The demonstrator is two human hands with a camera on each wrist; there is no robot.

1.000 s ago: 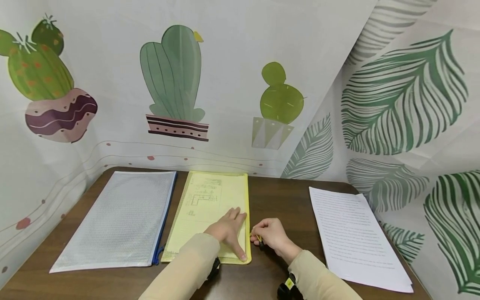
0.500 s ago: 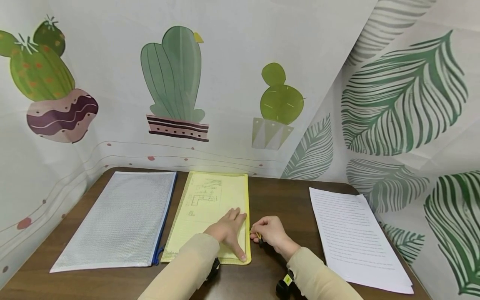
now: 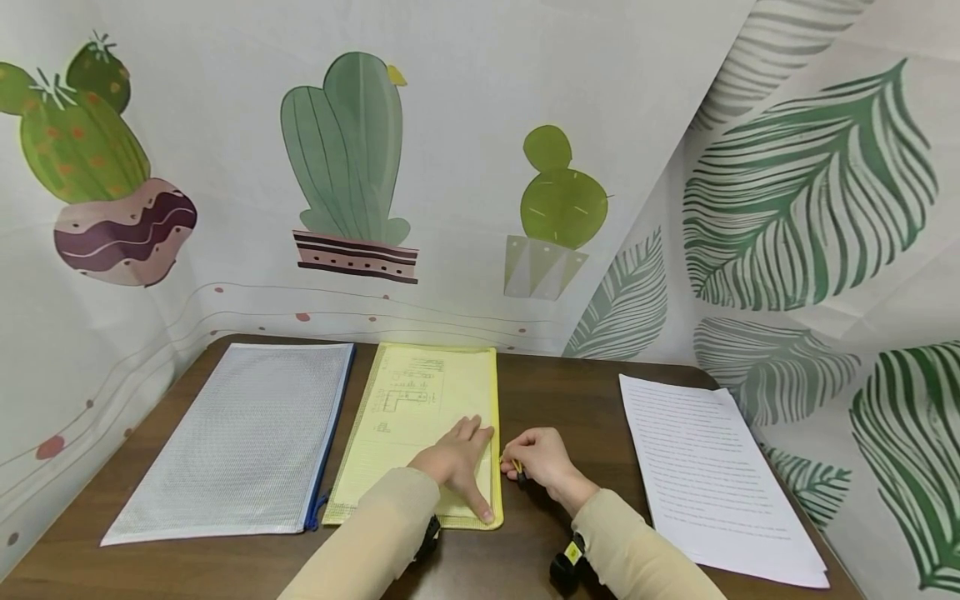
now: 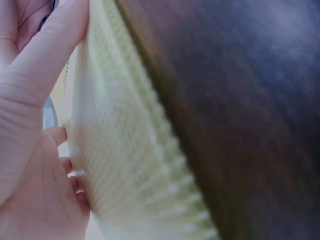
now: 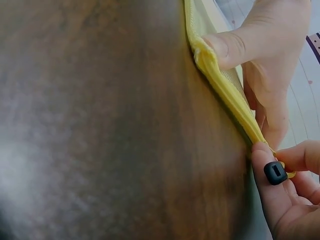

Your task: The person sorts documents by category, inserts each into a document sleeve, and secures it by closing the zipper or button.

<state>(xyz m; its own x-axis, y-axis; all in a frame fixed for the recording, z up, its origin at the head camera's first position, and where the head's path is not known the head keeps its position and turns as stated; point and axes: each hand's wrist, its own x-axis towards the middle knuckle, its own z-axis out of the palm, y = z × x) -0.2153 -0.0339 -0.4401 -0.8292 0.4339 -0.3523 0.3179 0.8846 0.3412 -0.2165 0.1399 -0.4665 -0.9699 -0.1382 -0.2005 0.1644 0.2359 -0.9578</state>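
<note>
Left hand (image 3: 455, 461) flat on yellow pouch (image 3: 420, 417), right hand (image 3: 542, 463) pinching zipper pull (image 5: 275, 172) (black).

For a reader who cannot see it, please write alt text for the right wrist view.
A right hand pinches the black zipper pull at the edge of a yellow mesh zipper pouch. A left hand presses the pouch onto a dark wooden table.
</note>
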